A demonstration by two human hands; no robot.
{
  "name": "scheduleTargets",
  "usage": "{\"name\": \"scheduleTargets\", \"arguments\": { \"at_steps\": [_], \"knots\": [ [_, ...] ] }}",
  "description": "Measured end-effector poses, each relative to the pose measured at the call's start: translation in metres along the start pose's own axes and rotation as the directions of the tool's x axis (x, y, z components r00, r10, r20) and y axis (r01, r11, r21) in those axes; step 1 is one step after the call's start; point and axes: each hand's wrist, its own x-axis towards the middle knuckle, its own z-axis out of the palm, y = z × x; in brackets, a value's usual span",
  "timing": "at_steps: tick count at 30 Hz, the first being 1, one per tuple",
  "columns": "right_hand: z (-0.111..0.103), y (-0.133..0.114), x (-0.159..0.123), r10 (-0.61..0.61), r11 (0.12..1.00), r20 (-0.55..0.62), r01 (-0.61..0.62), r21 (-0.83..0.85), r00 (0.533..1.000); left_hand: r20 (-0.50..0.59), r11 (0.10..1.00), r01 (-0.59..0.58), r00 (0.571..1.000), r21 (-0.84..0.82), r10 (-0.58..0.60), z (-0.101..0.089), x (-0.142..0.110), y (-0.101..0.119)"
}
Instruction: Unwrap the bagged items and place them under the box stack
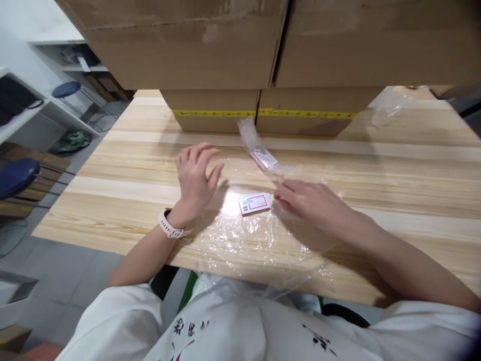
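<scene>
A clear, crinkled plastic bag (240, 245) lies spread over the front of the table and hangs toward my lap. On it or inside it rests a small flat white box (254, 204) with a red printed frame; I cannot tell which. My left hand (196, 175) hovers left of this box, fingers apart and slightly blurred, holding nothing. Close to the box's right edge, my right hand (306, 200) has its fingers curled together on the plastic. Beyond the box is a small pinkish packet (264, 158) in clear wrap, with a strip of plastic trailing behind it.
Large cardboard boxes (180, 45) are stacked at the back, the lower ones banded with yellow tape (308, 114). More clear plastic (393, 105) lies at the back right. Left of the wooden table (124, 200) stand blue stools (18, 178) and white shelving (22, 118).
</scene>
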Motion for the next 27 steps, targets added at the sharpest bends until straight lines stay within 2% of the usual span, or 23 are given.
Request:
{"name": "scheduleTargets", "arguments": {
  "at_steps": [2, 4, 5, 7, 8, 9, 11, 13, 15, 17, 19, 22, 24, 27],
  "knots": [
    [0.005, 0.003, 0.003, -0.03, 0.999, -0.108, 0.034, 0.036, 0.994, -0.106, 0.999, 0.035, 0.994, -0.039, -0.039, -0.003, 0.001, 0.001],
    [0.013, 0.001, 0.006, -0.131, 0.979, -0.11, 0.146, 0.141, 0.985, -0.141, 0.991, 0.003, 0.99, -0.133, -0.022, -0.007, 0.001, 0.004],
    [0.017, -0.001, 0.007, -0.175, 0.965, -0.094, 0.19, 0.182, 0.98, -0.109, 0.98, -0.04, 0.994, -0.194, 0.019, -0.01, 0.0, 0.007],
    [0.026, -0.004, 0.008, -0.217, 0.949, -0.065, 0.226, 0.218, 0.974, 0.065, 0.934, -0.12, 0.987, -0.335, 0.15, -0.012, -0.003, 0.013],
    [0.031, -0.005, 0.008, -0.215, 0.95, -0.056, 0.222, 0.221, 0.975, 0.187, 0.906, -0.129, 0.957, -0.404, 0.22, -0.012, -0.005, 0.016],
    [0.036, -0.005, 0.008, -0.205, 0.952, -0.051, 0.211, 0.221, 0.978, 0.308, 0.881, -0.113, 0.91, -0.46, 0.278, -0.011, -0.007, 0.018],
    [0.045, -0.004, 0.009, -0.169, 0.96, -0.039, 0.173, 0.22, 0.985, 0.509, 0.857, -0.041, 0.789, -0.513, 0.343, -0.007, -0.011, 0.019],
    [0.049, -0.001, 0.01, -0.138, 0.968, -0.039, 0.143, 0.206, 0.99, 0.623, 0.854, 0.002, 0.685, -0.52, 0.377, -0.001, -0.013, 0.015],
    [0.048, 0.002, 0.01, -0.141, 0.97, -0.04, 0.146, 0.197, 0.989, 0.671, 0.861, -0.005, 0.625, -0.508, 0.399, 0.004, -0.016, 0.01],
    [0.04, 0.004, 0.01, -0.165, 0.965, -0.024, 0.166, 0.203, 0.986, 0.687, 0.871, -0.024, 0.604, -0.491, 0.404, 0.008, -0.017, 0.005],
    [0.029, 0.006, 0.009, -0.168, 0.966, -0.004, 0.165, 0.201, 0.986, 0.693, 0.879, -0.027, 0.604, -0.475, 0.393, 0.009, -0.018, 0.003],
    [0.016, 0.009, 0.008, -0.099, 0.983, -0.027, 0.102, 0.151, 0.995, 0.683, 0.876, -0.028, 0.615, -0.481, 0.395, 0.007, -0.017, 0.003],
    [0.014, 0.01, 0.008, -0.055, 0.988, -0.028, 0.058, 0.143, 0.998, 0.68, 0.876, -0.034, 0.616, -0.482, 0.398, 0.006, -0.016, 0.004],
    [0.025, 0.01, 0.008, -0.06, 0.979, 0.025, 0.054, 0.196, 0.998, 0.698, 0.888, -0.033, 0.605, -0.458, 0.382, 0.005, -0.015, 0.004]
  ]
}}
